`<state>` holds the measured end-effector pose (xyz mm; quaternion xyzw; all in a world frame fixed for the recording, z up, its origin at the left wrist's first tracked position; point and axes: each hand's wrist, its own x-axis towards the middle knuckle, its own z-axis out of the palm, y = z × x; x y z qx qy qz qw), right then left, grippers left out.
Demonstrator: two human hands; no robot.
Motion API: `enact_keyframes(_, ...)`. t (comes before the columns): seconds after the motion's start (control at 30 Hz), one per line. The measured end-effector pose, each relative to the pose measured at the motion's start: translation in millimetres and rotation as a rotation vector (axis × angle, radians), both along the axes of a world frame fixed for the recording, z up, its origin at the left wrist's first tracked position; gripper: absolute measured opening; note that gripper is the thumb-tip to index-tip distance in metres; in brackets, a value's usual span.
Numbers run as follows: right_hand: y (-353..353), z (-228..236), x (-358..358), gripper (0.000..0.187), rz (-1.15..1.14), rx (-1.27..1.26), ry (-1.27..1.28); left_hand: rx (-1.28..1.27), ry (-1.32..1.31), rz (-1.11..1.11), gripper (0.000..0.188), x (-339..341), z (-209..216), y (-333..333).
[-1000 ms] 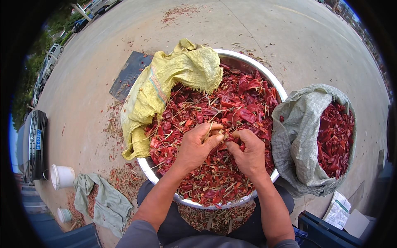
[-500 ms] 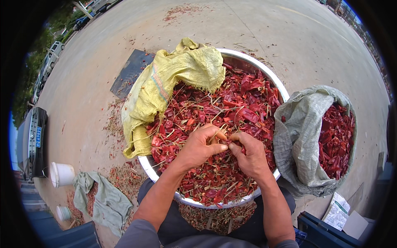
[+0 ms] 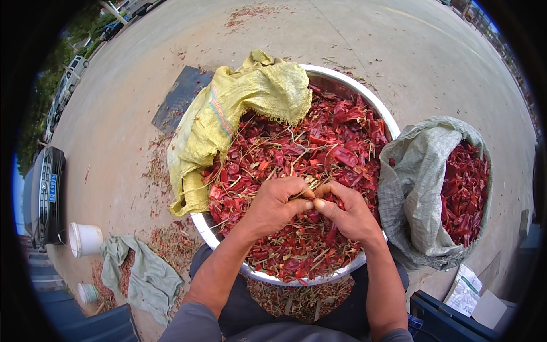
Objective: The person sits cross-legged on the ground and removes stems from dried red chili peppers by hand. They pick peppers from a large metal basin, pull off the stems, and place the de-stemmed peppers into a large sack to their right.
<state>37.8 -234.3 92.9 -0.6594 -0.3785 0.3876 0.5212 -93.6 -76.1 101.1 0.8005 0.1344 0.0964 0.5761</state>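
Head view: 2 bare hands meet above a wide round basin [image 3: 203, 225] filled with dried red peppers [image 3: 342, 155]. The left hand [image 3: 276, 206] comes in from the left, fingers directed right. The right hand [image 3: 348, 215] faces it, fingers directed left. Both are closed in a thumb-and-forefinger pinch, tip to tip, on what appears to be 1 small pepper piece [image 3: 314, 198]. Fingers cover most of this piece — its long axis cannot be told.

Governing relation: the piece lies directly between the 2 sets of fingertips, at about equal reach from each; neither hand is nearer. The loose peppers lie below the hands and extend past them on the far, near, left and right sides. Thin pale stems [image 3: 307, 150] lie among them just beyond the fingertips, set at mixed angles.

Flanking items: the gray sack [image 3: 404, 171], mouth open on more red peppers, stands beside the basin at right — the right hand is nearer. The yellow sack [image 3: 191, 148] drapes over the far-left rim; the left hand is nearer.
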Motion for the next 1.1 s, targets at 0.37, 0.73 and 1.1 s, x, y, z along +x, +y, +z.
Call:
enact_keyframes(0.37,11,-14,-17,0.013,-0.196,0.204,-0.483,-0.005,0.033,0.090,0.014,2,-12,-8)
enact_keyframes(0.73,22,-24,-34,0.014,-0.335,0.055,-0.644,0.569,0.022,0.175,0.021,0,-24,-18)
enact_keyframes(1.1,8,-2,-9,0.025,-0.141,-0.105,-0.120,-0.164,0.108,0.149,0.016,0,-17,-7)
